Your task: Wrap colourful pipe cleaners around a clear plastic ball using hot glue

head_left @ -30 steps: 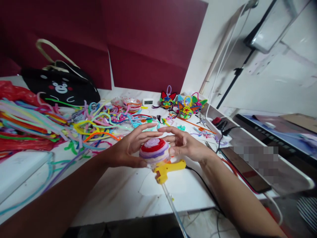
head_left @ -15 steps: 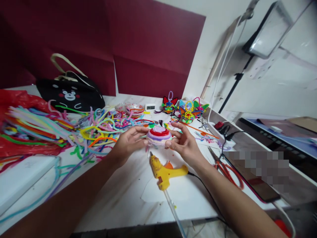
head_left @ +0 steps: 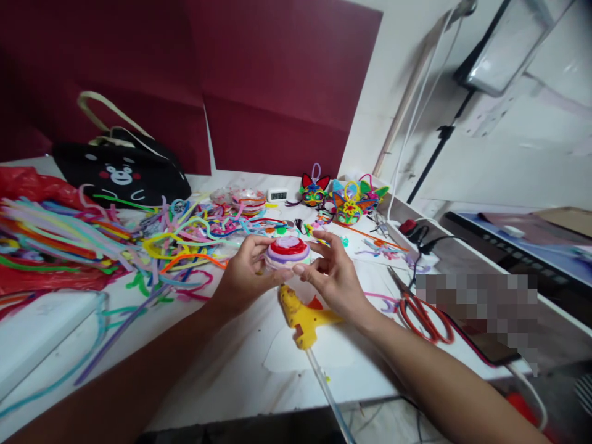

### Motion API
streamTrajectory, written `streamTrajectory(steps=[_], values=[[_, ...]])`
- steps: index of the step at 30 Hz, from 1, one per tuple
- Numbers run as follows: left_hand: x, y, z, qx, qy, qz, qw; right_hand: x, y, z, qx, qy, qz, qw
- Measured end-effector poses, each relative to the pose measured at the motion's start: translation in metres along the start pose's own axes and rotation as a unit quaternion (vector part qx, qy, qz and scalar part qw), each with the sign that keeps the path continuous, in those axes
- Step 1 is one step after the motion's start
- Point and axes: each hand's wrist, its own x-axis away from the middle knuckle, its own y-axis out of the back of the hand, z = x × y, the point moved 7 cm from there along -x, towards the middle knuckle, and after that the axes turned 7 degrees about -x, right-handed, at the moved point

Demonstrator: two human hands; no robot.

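A round dome wound from red, purple and white pipe cleaners [head_left: 287, 251] is held between both my hands above the white table [head_left: 231, 364]. My left hand [head_left: 243, 274] grips its left side with curled fingers. My right hand [head_left: 330, 274] pinches its right side, thumb and fingertips on the rim. Just below the hands a yellow glue gun [head_left: 303, 314] lies on the table with a clear glue stick [head_left: 328, 398] sticking out toward me.
A big heap of coloured pipe cleaners [head_left: 92, 240] covers the left. A black bear-face bag [head_left: 123, 176] stands behind it. Finished colourful pipe-cleaner figures [head_left: 345, 200] and a small clock [head_left: 278, 195] sit at the back. Red-handled scissors [head_left: 423, 311] and a phone lie right.
Both hands carried the dome away from me and up the table, clear of the glue gun. The camera view shifted slightly.
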Motion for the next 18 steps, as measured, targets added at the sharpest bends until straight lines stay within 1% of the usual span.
streamTrajectory(steps=[7, 12, 18], values=[[-0.001, -0.001, 0.002, 0.02, 0.013, 0.009, 1.0, 0.003, -0.003, 0.003, 0.035, -0.003, 0.008, 0.999], [-0.001, -0.001, 0.001, 0.024, 0.032, 0.012, 0.999, 0.004, -0.006, 0.006, 0.071, 0.004, 0.042, 0.997], [0.002, -0.004, -0.003, 0.045, 0.065, 0.01, 0.997, 0.007, -0.004, 0.017, 0.142, 0.024, 0.076, 0.987]])
